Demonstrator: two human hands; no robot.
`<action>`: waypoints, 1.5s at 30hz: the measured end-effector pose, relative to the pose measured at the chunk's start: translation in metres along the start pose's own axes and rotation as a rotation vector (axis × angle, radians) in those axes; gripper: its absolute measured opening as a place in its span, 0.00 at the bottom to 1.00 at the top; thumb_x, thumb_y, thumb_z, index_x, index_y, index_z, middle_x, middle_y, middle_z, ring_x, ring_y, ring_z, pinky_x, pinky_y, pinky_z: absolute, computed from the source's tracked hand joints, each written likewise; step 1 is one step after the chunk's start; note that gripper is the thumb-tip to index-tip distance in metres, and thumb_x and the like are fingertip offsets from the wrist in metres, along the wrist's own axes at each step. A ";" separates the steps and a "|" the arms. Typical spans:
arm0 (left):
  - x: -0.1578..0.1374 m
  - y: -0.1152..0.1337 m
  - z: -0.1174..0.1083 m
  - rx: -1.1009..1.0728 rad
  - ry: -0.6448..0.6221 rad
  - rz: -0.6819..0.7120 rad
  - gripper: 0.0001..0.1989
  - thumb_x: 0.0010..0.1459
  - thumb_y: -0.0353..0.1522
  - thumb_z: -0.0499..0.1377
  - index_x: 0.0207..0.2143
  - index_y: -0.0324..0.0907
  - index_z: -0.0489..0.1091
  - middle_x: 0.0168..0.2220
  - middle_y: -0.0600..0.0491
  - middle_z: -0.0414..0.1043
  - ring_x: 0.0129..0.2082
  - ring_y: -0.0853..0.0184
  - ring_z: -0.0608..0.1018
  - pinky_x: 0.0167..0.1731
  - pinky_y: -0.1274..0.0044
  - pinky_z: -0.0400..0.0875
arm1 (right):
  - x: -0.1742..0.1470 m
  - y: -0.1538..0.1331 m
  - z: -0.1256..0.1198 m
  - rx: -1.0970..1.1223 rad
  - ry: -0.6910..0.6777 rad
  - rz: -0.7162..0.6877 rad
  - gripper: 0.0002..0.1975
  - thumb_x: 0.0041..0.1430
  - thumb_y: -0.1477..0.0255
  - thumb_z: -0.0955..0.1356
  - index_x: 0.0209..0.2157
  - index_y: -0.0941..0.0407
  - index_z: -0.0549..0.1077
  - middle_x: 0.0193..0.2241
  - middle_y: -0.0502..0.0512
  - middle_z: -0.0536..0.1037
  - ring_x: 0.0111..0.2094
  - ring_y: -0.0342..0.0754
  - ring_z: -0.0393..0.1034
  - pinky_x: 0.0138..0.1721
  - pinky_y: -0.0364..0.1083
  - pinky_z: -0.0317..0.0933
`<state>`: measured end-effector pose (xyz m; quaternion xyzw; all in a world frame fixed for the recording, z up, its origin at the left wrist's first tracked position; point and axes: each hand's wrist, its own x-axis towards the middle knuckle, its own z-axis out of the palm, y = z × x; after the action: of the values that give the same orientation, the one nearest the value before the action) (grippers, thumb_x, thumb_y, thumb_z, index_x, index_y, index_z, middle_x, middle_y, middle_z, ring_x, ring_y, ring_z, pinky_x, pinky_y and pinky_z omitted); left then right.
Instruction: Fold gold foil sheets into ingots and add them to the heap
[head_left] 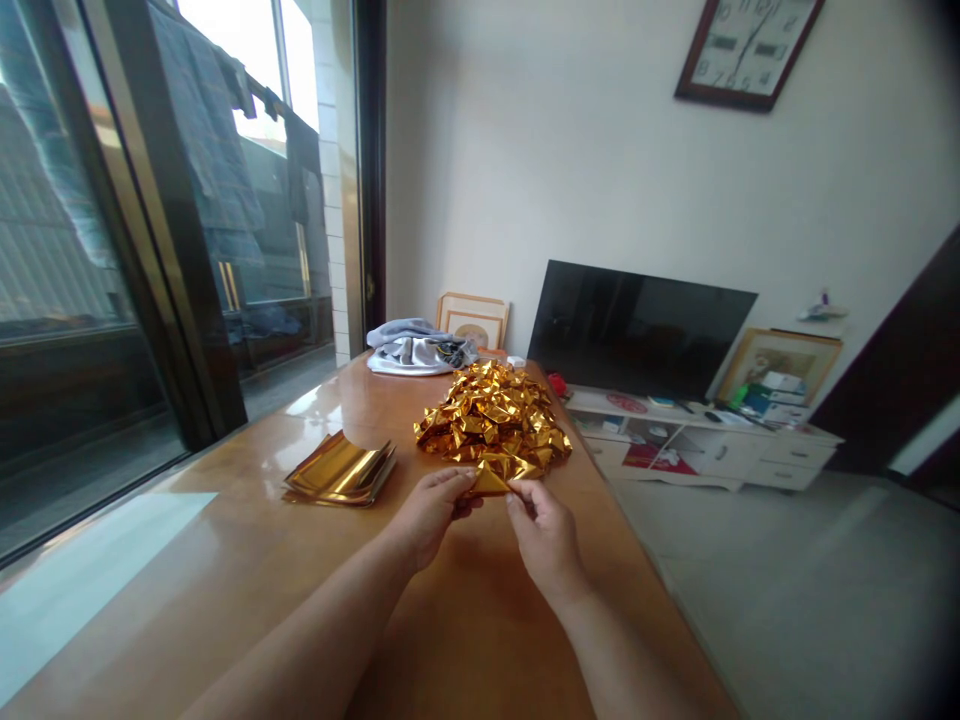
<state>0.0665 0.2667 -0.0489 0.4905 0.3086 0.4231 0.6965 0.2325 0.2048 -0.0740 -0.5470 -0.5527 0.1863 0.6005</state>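
Observation:
Between my two hands is a folded piece of gold foil paper [489, 484]. My left hand [436, 508] pinches its left end with thumb and fingers. Its right end is gripped by my right hand [546, 530], whose fingers are curled in. Just beyond the hands rises a large heap of folded gold foil pieces [495, 410], shiny and crumpled-looking. To the left of my left hand lies a stack of flat gold foil sheets [339, 470], slightly curled at the edges.
The wooden table [300, 570] carries a pale sheet [97, 590] at its left edge and bundled cloth [416, 348] at the far end. Beyond its right edge stand a television [637, 330] and a white cabinet [720, 450]. A glass sliding door [150, 250] borders the left.

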 end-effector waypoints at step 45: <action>0.005 0.000 -0.005 0.943 0.121 0.444 0.12 0.61 0.32 0.55 0.38 0.42 0.79 0.33 0.51 0.79 0.33 0.66 0.77 0.32 0.79 0.63 | 0.005 0.001 0.005 -0.231 0.121 0.091 0.15 0.59 0.59 0.64 0.33 0.56 0.75 0.23 0.52 0.78 0.26 0.49 0.74 0.28 0.43 0.65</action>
<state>0.0650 0.2731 -0.0508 0.7790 0.3938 0.4031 0.2749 0.2303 0.2119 -0.0733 -0.6474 -0.5079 0.1153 0.5565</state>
